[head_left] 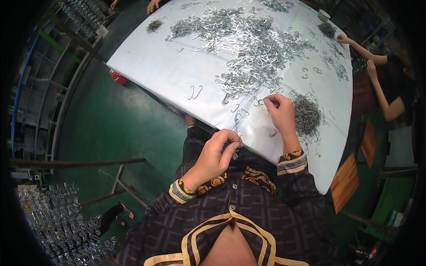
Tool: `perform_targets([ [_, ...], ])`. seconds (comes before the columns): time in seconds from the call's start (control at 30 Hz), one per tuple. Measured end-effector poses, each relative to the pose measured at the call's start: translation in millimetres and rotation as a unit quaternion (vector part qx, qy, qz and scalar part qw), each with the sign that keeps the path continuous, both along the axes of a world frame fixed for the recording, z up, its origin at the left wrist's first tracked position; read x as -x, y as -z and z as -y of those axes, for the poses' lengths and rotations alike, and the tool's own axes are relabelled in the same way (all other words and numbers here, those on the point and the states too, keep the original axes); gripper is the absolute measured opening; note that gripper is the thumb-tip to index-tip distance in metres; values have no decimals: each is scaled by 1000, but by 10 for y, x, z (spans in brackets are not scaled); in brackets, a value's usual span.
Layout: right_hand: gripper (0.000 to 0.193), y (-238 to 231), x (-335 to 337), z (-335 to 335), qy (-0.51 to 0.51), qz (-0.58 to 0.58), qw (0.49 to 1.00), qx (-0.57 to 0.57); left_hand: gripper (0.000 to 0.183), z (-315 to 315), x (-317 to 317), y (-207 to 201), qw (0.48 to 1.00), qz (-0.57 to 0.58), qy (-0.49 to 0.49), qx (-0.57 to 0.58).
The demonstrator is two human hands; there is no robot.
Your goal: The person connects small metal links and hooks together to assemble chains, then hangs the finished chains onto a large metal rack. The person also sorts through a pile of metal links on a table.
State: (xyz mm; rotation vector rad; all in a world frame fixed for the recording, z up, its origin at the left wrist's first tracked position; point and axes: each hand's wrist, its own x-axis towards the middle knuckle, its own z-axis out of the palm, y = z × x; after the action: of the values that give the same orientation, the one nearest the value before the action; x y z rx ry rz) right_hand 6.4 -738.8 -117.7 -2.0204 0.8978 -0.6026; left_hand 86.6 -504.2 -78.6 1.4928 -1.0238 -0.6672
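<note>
My left hand (217,155) is closed in a pinch at the table's near edge. A small bit of metal shows below its fingertips, too small to name. Farther right, over the table (177,80), the thumb and fingers of my right hand (281,114) are pinched at a small metal hook (260,102). Beside that hand lies a tangled pile of thin, dark wire pieces (307,116). Loose hooks (242,111) are scattered between my hands. Beyond them spreads a large heap of shiny S-shaped metal hooks (248,66).
A co-worker's arms (377,86) reach in at the right edge, near a smaller wire pile (327,30) and a cup (323,16). Another person's hand (153,5) is at the far left. Racks of hanging metal parts (62,221) stand at left. Wooden stools (346,184) stand at right.
</note>
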Motion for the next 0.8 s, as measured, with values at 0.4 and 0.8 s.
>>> perform_targets([
  [0.4, 13, 127, 150, 51, 34, -29, 999, -15, 6, 84, 6, 36, 1000, -2, 4, -23],
  [0.8, 8, -404, 295, -583, -142, 138, 930, -308, 5, 168, -10, 148, 995, 100, 3, -4],
])
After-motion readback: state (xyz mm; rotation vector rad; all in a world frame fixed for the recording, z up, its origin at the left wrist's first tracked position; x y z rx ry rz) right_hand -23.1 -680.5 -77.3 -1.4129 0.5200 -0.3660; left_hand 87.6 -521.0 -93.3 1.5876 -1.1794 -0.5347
